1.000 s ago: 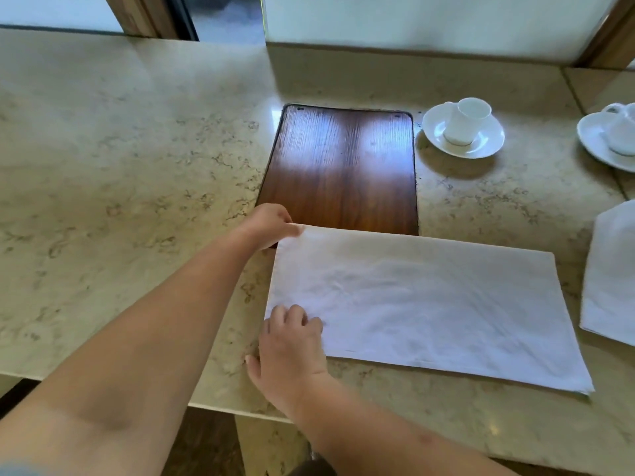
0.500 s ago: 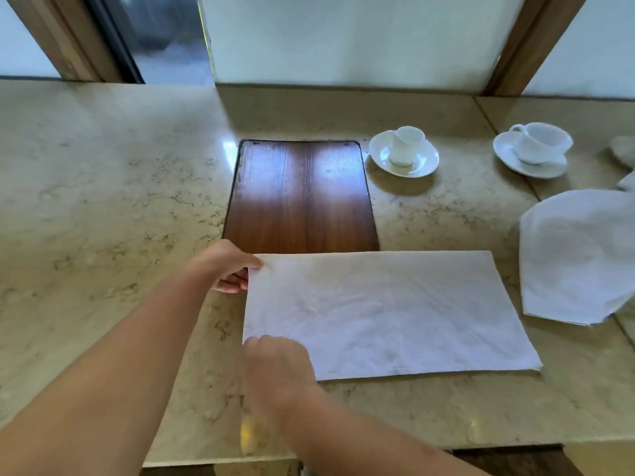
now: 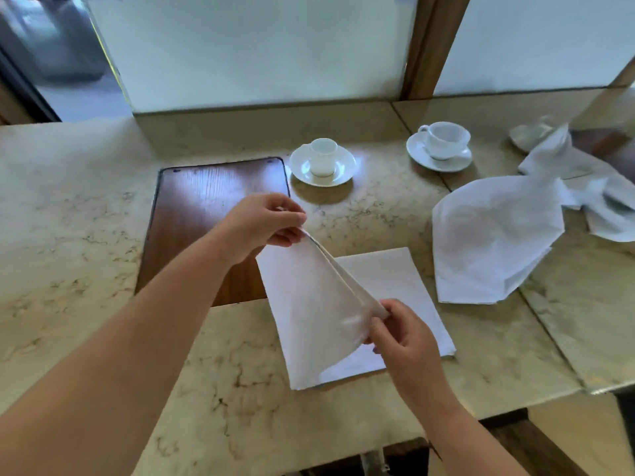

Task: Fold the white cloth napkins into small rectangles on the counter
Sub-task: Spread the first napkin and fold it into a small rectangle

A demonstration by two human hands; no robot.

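A pale marble worktop (image 3: 86, 235) fills most of the view, backed by frosted glass panels (image 3: 261, 46) set in wooden frames. Let into the worktop is a dark wooden panel (image 3: 206, 214) with rounded far corners, its near right part hidden behind an arm and cloth. In front of it, near the middle of the worktop, lies the white napkin (image 3: 309, 304) being folded: its right portion lies flat on the marble while its left portion is raised and tilted over toward the right, the lifted edge running between the two hands. To the right, well apart from it, a loosely bunched second napkin (image 3: 488, 242) lies on the marble, and beyond that a crumpled third cloth (image 3: 591, 194) trails toward the right edge of the view. The left hand (image 3: 264, 225) holds the far corner of the raised edge, thumb and fingers (image 3: 292, 237) pinching the layers above the worktop. The right hand (image 3: 402, 334) pinches the near corner of the same edge, its fingers curled on the cloth. Farther back stand a small white cup (image 3: 323, 156) on a saucer (image 3: 345, 166), just right of the wooden panel, and a wider white cup (image 3: 446, 139) on its own saucer (image 3: 421, 156) farther right.
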